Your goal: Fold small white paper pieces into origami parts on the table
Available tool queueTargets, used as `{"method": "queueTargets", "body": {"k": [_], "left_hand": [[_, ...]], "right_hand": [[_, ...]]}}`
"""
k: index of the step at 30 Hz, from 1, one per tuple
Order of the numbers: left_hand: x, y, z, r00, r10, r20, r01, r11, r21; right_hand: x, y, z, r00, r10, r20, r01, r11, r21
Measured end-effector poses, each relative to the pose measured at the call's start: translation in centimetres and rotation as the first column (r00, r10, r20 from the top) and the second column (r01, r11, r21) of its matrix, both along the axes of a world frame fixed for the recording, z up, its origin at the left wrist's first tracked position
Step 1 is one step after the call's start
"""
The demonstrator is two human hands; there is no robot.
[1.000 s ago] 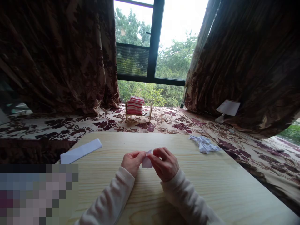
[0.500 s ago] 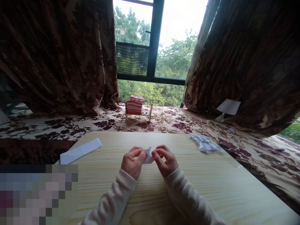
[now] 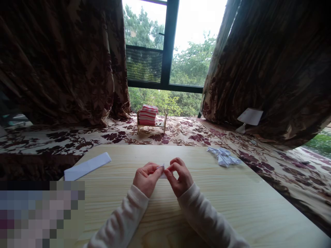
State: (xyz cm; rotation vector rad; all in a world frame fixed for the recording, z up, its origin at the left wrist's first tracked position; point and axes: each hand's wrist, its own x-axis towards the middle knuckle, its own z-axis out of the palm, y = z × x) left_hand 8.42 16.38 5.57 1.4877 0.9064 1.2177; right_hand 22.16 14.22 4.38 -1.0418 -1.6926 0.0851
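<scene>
A small folded white paper (image 3: 163, 175) is held between my two hands above the middle of the wooden table (image 3: 207, 206). My left hand (image 3: 146, 178) pinches its left side between thumb and fingers. At its right edge, my right hand (image 3: 179, 175) closes thumb and index fingertip on the paper, the other fingers curled above. Fingertips cover much of the paper, so its exact shape is hard to tell.
A white paper strip stack (image 3: 88, 166) lies at the table's left. Several folded white paper pieces (image 3: 224, 157) are heaped at the back right. Behind the table stand a small rack (image 3: 164, 123) with pink-striped cloths (image 3: 148, 115) and a white lamp (image 3: 250, 116).
My right hand has moved slightly left, closer to my left hand. Less of the folded paper shows between the fingers now. The whole view has shifted a little.
</scene>
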Motion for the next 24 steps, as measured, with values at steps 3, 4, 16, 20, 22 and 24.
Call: {"method": "queueTargets", "body": {"k": [3,4,16,20,22,24], "left_hand": [[-0.2,0.2,0.2,1.000,0.012,0.024,-0.012,1.000,-0.006],[-0.3,0.2,0.2,0.999,0.019,0.029,-0.019,1.000,-0.008],[-0.2,0.3,0.4,0.998,0.045,0.042,-0.042,0.996,-0.074],[-0.3,0.5,0.1,0.998,0.056,0.021,-0.054,0.996,-0.067],[-0.5,0.7,0.0,0.998,0.055,0.001,-0.055,0.997,-0.055],[-0.6,0.8,-0.1,0.999,0.047,-0.024,-0.048,0.998,-0.041]], "right_hand": [[0.1,0.0,0.2,1.000,0.028,0.011,-0.027,0.999,-0.020],[0.2,0.1,0.2,0.999,0.034,0.019,-0.034,0.999,-0.026],[0.4,0.1,0.1,0.999,0.018,-0.040,-0.018,1.000,-0.018],[0.7,0.7,-0.5,0.999,-0.018,-0.026,0.018,1.000,0.023],[0.8,0.9,-0.8,0.999,-0.026,-0.036,0.027,0.999,0.033],[0.8,0.9,-0.9,0.999,-0.020,-0.039,0.022,0.999,0.041]]}}
